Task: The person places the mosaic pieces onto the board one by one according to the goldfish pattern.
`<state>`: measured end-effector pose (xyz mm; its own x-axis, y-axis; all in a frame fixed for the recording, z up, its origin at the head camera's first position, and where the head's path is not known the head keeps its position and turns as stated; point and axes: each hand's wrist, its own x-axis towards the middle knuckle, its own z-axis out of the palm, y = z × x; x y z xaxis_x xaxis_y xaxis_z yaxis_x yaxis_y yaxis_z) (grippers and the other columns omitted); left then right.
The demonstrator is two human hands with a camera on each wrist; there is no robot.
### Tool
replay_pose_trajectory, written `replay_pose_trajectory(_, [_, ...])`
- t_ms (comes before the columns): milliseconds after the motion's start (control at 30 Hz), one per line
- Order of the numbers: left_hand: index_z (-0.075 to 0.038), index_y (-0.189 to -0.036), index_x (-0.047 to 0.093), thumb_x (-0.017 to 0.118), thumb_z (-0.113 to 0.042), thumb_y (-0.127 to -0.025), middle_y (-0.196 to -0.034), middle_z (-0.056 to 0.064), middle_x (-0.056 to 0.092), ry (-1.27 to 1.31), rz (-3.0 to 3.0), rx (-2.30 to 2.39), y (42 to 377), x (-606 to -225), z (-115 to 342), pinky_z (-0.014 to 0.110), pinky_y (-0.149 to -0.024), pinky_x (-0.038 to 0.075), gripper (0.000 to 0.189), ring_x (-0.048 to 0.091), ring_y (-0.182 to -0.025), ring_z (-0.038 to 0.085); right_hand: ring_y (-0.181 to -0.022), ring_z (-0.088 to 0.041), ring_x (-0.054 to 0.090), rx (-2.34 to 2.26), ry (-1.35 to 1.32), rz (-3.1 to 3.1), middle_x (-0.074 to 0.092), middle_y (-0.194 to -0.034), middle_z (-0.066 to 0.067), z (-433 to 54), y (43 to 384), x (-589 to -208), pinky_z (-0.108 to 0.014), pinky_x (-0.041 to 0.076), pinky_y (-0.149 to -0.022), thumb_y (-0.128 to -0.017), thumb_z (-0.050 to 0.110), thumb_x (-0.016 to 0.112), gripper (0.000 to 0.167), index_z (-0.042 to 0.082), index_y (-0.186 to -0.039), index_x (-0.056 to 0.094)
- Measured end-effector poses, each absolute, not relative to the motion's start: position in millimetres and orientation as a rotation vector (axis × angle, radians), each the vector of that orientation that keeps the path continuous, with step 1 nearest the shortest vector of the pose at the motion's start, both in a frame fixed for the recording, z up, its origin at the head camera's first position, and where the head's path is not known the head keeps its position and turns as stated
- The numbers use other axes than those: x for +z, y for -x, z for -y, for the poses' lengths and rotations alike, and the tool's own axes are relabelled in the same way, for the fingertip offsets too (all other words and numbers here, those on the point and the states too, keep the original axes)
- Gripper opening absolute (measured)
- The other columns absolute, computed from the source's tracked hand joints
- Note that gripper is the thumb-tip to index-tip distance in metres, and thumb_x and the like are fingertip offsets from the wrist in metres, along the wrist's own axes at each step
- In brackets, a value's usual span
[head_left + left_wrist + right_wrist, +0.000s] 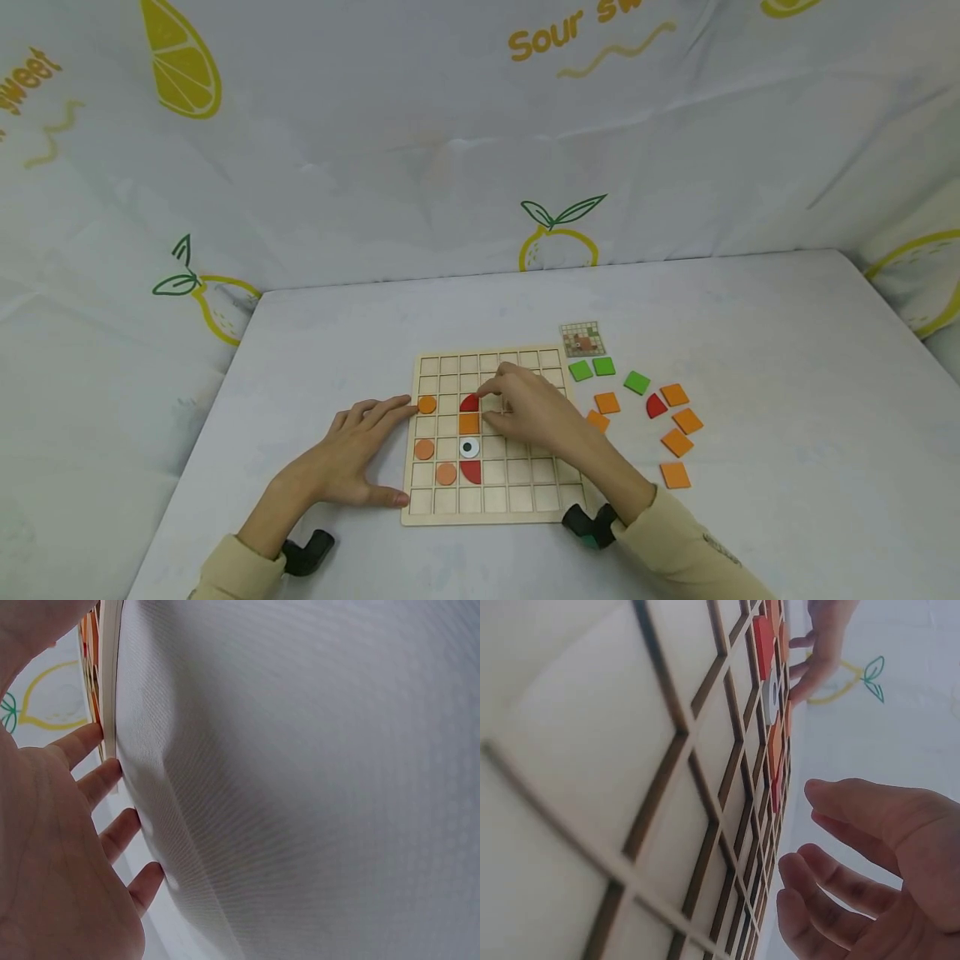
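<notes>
A wooden grid board (pixel 531 498) lies on the white table. My left hand (pixel 348 454) is spread at its left edge, fingertips and thumb right at the frame; the left wrist view shows the fingers (pixel 101 784) along the board's side. Over the board's middle is my right hand (pixel 528 408), its index fingertip beside a red quarter-circle piece (pixel 469 403). Thumb and fingers stand apart with nothing between them in the right wrist view. Below that piece come an orange square (pixel 468 424), a white eye disc (pixel 469 447) and another red quarter-circle (pixel 470 472).
Three orange discs (pixel 427 405) sit in cells at the board's left. Right of the board lie green squares (pixel 637 382), several orange squares (pixel 677 442) and a red quarter-circle (pixel 656 406). A small picture card (pixel 582 339) lies at the board's far right corner.
</notes>
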<state>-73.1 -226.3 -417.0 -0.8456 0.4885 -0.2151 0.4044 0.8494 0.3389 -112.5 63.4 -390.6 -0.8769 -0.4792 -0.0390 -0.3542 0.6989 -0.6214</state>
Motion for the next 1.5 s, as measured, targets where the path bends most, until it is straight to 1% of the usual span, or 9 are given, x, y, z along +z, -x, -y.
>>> replay_pose_trajectory(100, [-0.023, -0.157, 0.037, 0.081, -0.068, -0.069, -0.166, 0.005, 0.035, -0.681, -2.735, 0.412, 73.0, -417.6, 226.4, 0.067, -0.112, 0.033, 0.108, 0.038, -0.144, 0.041, -0.081, -0.013, 0.058, -0.911, 0.663, -2.724, 0.066, -0.097, -0.004, -72.5, 108.3, -389.5, -0.025, 0.049, -0.069, -0.089, 0.011, 0.076, 0.025, 0.008, -0.114, 0.077])
replay_pose_trajectory(200, [-0.022, -0.157, 0.037, 0.081, -0.068, -0.069, -0.165, 0.005, 0.035, -0.682, -2.736, 0.415, 72.8, -417.9, 226.5, 0.068, -0.112, 0.032, 0.108, 0.038, -0.144, 0.042, -0.083, -0.013, 0.061, -0.89, 0.659, -2.74, 0.067, -0.099, -0.004, -84.4, 105.1, -390.0, -0.026, 0.05, -0.07, -0.089, 0.011, 0.076, 0.026, 0.008, -0.114, 0.077])
replay_pose_trajectory(433, [-0.022, -0.157, 0.037, 0.081, -0.068, -0.069, -0.166, 0.005, 0.035, -0.682, -2.735, 0.405, 72.8, -418.2, 226.1, 0.067, -0.112, 0.032, 0.108, 0.038, -0.144, 0.042, -0.08, -0.012, 0.057, -0.888, 0.611, -2.767, 0.068, -0.099, -0.005, -115.2, 97.7, -388.8, -0.022, 0.047, -0.067, -0.087, 0.011, 0.077, 0.027, 0.005, -0.114, 0.077])
replay_pose_trajectory(633, [-0.022, -0.157, 0.037, 0.081, -0.068, -0.069, -0.166, 0.005, 0.034, -0.681, -2.733, 0.398, 73.2, -419.2, 226.7, 0.068, -0.112, 0.032, 0.109, 0.038, -0.144, 0.043, -0.074, -0.011, 0.051, -0.882, 0.593, -2.783, 0.068, -0.096, -0.004, -139.0, 92.2, -387.1, -0.02, 0.041, -0.059, -0.086, 0.013, 0.078, 0.028, 0.005, -0.114, 0.077])
replay_pose_trajectory(900, [-0.023, -0.157, 0.037, 0.082, -0.068, -0.069, -0.166, 0.004, 0.034, -0.679, -2.733, 0.391, 73.1, -419.2, 227.0, 0.068, -0.112, 0.032, 0.109, 0.038, -0.144, 0.042, -0.077, -0.009, 0.055, -0.855, 0.608, -2.835, 0.069, -0.1, -0.003, -163.0, 87.0, -392.8, -0.021, 0.045, -0.065, -0.085, 0.016, 0.082, 0.03, 0.007, -0.113, 0.077])
replay_pose_trajectory(967, [-0.023, -0.157, 0.037, 0.082, -0.068, -0.069, -0.166, 0.005, 0.034, -0.678, -2.733, 0.391, 73.0, -419.0, 226.9, 0.068, -0.112, 0.032, 0.109, 0.037, -0.144, 0.041, -0.077, -0.01, 0.055, -0.838, 0.615, -2.862, 0.069, -0.098, -0.002, -167.4, 87.0, -395.6, -0.022, 0.045, -0.064, -0.083, 0.014, 0.082, 0.029, 0.006, -0.111, 0.077])
replay_pose_trajectory(1167, [-0.023, -0.157, 0.036, 0.081, -0.068, -0.07, -0.166, 0.004, 0.034, -0.685, -2.735, 0.396, 73.0, -417.9, 226.5, 0.067, -0.112, 0.032, 0.108, 0.037, -0.144, 0.041, -0.081, -0.011, 0.063, -0.833, 0.583, -2.88, 0.068, -0.092, 0.001, -178.7, 85.3, -399.4, -0.022, 0.049, -0.067, -0.083, 0.01, 0.08, 0.028, 0.005, -0.11, 0.078])
replay_pose_trajectory(1433, [-0.022, -0.157, 0.037, 0.081, -0.068, -0.069, -0.166, 0.005, 0.034, -0.677, -2.733, 0.394, 72.8, -417.3, 226.2, 0.068, -0.112, 0.032, 0.109, 0.038, -0.144, 0.042, -0.077, -0.011, 0.048, -0.811, 0.532, -2.885, 0.074, -0.101, -0.005, -184.6, 83.3, -400.1, -0.021, 0.039, -0.063, -0.083, 0.013, 0.08, 0.029, 0.003, -0.11, 0.078])
replay_pose_trajectory(1500, [-0.022, -0.157, 0.037, 0.081, -0.068, -0.069, -0.166, 0.005, 0.034, -0.675, -2.732, 0.396, 72.8, -417.2, 226.1, 0.068, -0.112, 0.032, 0.109, 0.037, -0.144, 0.042, -0.076, -0.012, 0.046, -0.8, 0.525, -2.889, 0.073, -0.1, -0.005, -184.9, 83.1, -399.9, -0.021, 0.037, -0.062, -0.083, 0.014, 0.081, 0.031, 0.002, -0.111, 0.078])
